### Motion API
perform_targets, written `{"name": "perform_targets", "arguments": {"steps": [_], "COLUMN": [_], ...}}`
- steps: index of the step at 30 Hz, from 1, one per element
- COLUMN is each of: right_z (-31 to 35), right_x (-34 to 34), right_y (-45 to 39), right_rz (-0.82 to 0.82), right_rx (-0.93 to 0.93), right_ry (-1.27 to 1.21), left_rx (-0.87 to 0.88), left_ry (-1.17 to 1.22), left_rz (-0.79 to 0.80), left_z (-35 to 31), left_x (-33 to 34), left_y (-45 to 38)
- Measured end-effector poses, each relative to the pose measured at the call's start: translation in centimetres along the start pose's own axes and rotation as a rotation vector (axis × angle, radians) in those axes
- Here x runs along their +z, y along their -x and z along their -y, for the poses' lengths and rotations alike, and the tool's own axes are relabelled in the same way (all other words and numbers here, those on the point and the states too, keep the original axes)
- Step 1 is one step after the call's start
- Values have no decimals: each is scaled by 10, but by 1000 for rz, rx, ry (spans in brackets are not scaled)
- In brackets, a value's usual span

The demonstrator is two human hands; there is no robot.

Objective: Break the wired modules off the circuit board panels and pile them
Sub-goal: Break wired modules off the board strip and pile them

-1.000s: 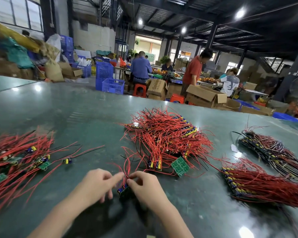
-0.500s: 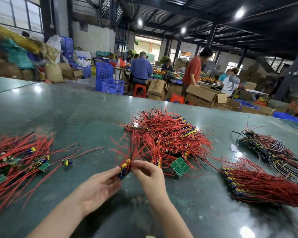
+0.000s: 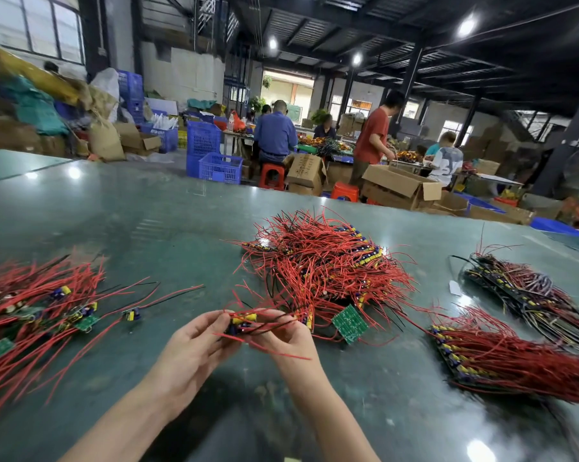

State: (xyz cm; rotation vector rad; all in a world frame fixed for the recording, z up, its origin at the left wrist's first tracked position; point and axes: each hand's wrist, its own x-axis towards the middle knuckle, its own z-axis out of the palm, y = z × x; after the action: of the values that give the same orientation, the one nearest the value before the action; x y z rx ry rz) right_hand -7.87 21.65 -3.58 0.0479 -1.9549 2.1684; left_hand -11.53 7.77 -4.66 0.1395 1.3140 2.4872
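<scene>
A small strip of wired modules (image 3: pixel 244 323), with yellow and blue parts and red and black leads, is held above the green table (image 3: pixel 148 228). My left hand (image 3: pixel 194 348) pinches its left end and my right hand (image 3: pixel 283 335) pinches its right end. Behind them lies a big heap of wired panels (image 3: pixel 325 265) with a bare green board (image 3: pixel 350 323) at its front. On the far left sits a pile of separated modules (image 3: pixel 38 305), with one single module (image 3: pixel 132 314) beside it.
Two more stacks of wired panels lie on the right, one near (image 3: pixel 501 358) and one farther back (image 3: pixel 521 291). Beyond the table's far edge stand blue crates (image 3: pixel 214 161), cardboard boxes (image 3: pixel 398 188), red stools and several seated or standing people at other benches.
Both hands have lifted the strip off the table and turned it sideways, with its leads now pointing right rather than up. The piles have not moved.
</scene>
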Motion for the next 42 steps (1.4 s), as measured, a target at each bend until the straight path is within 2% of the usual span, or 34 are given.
{"name": "perform_targets", "arguments": {"steps": [4, 7, 14, 18, 22, 28, 31, 34, 38, 39, 42], "right_z": [-1, -2, 1, 6, 11, 18, 18, 19, 19, 20, 22], "right_x": [1, -2, -4, -4, -6, -7, -7, -5, -14, -16, -15], "right_y": [-1, -2, -1, 5, 9, 13, 10, 9, 5, 4, 3], "right_rz": [11, -28, 41, 124, 210, 236, 202, 146, -27, -62, -134], "right_rx": [18, 8, -8, -37, -104, -68, -22, 19, 18, 15, -2], "right_ry": [9, 61, 31, 13, 75, 103, 97, 57, 16, 5, 12], "left_rx": [152, 189, 145, 78, 93, 44, -33, -40, -75, -60, 35], "left_ry": [-216, -277, -257, -232, -269, -250, -232, -202, -3, -72, -518], "left_rz": [22, 49, 110, 150, 168, 195, 193, 180, 98, 67, 4], "left_z": [1, 2, -2, -6, -11, -14, -15, -15, -19, -19, -15], "left_x": [3, 2, -5, -6, -5, -6, -11, -12, -13, -13, -10], "left_y": [4, 5, 2, 3, 5, 5, 2, 0, -1, -1, 2]}}
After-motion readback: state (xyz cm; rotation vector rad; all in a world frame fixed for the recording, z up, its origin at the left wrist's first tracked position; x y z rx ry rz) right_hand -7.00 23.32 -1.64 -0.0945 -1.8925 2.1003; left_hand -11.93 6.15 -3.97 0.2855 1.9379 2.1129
